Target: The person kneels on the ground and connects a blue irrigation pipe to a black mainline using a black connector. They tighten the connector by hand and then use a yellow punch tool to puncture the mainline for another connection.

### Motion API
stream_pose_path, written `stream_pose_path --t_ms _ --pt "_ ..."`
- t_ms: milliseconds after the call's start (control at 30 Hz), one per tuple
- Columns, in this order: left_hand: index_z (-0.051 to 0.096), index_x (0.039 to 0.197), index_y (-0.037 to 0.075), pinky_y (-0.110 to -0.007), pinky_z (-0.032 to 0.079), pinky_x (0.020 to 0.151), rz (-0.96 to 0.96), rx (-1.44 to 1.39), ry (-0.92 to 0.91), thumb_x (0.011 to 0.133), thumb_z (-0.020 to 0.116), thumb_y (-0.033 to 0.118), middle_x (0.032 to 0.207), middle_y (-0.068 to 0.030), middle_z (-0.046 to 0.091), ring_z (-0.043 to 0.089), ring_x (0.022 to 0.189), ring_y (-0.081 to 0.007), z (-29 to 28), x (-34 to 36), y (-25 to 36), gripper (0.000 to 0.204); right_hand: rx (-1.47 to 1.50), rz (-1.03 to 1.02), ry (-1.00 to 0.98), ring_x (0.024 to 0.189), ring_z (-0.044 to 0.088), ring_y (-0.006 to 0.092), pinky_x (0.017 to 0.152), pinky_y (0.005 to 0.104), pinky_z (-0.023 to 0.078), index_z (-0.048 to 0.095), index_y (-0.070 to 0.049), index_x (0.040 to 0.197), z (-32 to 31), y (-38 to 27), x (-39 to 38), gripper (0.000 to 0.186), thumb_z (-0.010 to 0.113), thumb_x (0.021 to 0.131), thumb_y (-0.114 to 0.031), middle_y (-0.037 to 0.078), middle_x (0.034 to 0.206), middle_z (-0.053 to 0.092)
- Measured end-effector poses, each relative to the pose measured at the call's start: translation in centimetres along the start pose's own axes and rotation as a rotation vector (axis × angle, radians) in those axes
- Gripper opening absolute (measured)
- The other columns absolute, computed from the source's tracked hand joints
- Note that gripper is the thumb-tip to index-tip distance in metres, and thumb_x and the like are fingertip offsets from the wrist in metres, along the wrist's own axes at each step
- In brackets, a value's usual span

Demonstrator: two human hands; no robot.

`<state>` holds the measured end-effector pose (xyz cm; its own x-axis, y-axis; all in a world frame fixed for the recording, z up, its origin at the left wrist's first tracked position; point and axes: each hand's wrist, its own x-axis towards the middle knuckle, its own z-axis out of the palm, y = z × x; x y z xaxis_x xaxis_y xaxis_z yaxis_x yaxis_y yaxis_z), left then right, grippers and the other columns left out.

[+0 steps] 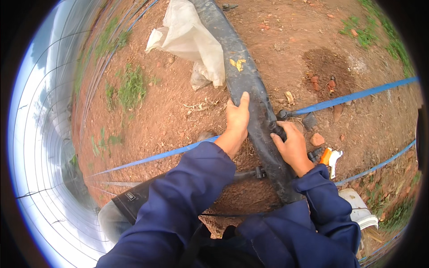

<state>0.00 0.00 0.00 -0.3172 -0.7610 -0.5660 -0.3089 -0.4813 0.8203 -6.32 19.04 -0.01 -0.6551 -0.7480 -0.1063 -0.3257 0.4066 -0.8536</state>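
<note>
A long black flat hose (257, 98) runs down the middle of the view, with some yellow dry leaves (237, 63) on it. My left hand (234, 120) grips the hose's left edge, thumb on top, other fingers hidden beneath. At the hose's right side my right hand (292, 147) has its fingers closed on a black plastic fitting (276, 128). Just above it, a blue drip tape (339, 97) ends in a black connector (283, 115). An orange and white tool (333, 161) lies right of my right hand, beside more black fittings (315, 155).
Reddish soil (156, 111) with weeds surrounds the hose. A whitish sack (192, 49) lies at upper left, more blue tape (156, 158) crosses below it, a white bucket (357, 207) is at lower right, and a wire-framed plastic greenhouse cover (49, 134) curves along the left.
</note>
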Motion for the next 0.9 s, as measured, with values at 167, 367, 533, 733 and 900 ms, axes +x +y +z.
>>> stream_pose_path --t_ms 167,367,533,733,900 --pt "0.047 0.132 0.001 -0.042 0.055 0.085 -0.125 -0.087 -0.033 0.102 0.06 0.039 0.124 -0.0143 0.062 0.063 0.106 -0.0245 -0.5 -0.1 0.7 0.05 -0.001 -0.209 0.202 0.099 0.064 0.037 0.084 0.0432 0.052 0.066 -0.002 0.111 -0.6 -0.7 -0.7 0.03 0.074 0.083 -0.01 0.016 0.105 0.063" --pt "0.048 0.133 0.002 -0.042 0.056 0.085 -0.164 -0.071 -0.046 0.105 0.055 0.041 0.122 -0.0142 0.063 0.064 0.106 -0.0252 -0.3 -0.8 1.5 0.048 0.077 0.065 -0.157 0.106 0.066 0.0378 0.089 0.0432 0.052 0.066 -0.006 0.121 -2.9 -1.6 1.0 0.043 0.073 0.084 -0.027 0.017 0.114 0.069" --pt "0.055 0.127 0.001 -0.042 0.056 0.086 -0.154 -0.215 -0.012 0.107 0.048 0.043 0.118 -0.0136 0.066 0.065 0.104 -0.0249 -0.1 -1.1 1.9 0.047 0.1 0.103 -0.109 0.105 0.063 0.0392 0.092 0.0425 0.05 0.064 -0.002 0.115 -2.5 -1.7 0.3 0.038 0.072 0.084 -0.023 0.019 0.113 0.066" --pt "0.054 0.129 0.0 -0.045 0.053 0.093 -0.138 -0.299 0.049 0.106 0.046 0.048 0.123 -0.0136 0.065 0.064 0.108 -0.0277 0.3 0.1 0.8 0.054 0.484 0.441 -0.227 0.108 0.058 0.0208 0.097 0.0349 0.045 0.058 0.005 0.122 -2.0 1.3 -1.4 0.049 0.073 0.089 -0.029 0.015 0.115 0.064" --pt "0.047 0.141 -0.001 -0.049 0.048 0.101 -0.274 -0.153 -0.053 0.105 0.049 0.05 0.137 -0.0156 0.058 0.06 0.119 -0.031 -0.3 0.8 1.8 0.063 0.574 0.504 -0.275 0.103 0.064 0.0223 0.092 0.0349 0.049 0.06 0.007 0.126 -2.1 1.5 -2.8 0.054 0.072 0.09 -0.031 0.018 0.111 0.069"
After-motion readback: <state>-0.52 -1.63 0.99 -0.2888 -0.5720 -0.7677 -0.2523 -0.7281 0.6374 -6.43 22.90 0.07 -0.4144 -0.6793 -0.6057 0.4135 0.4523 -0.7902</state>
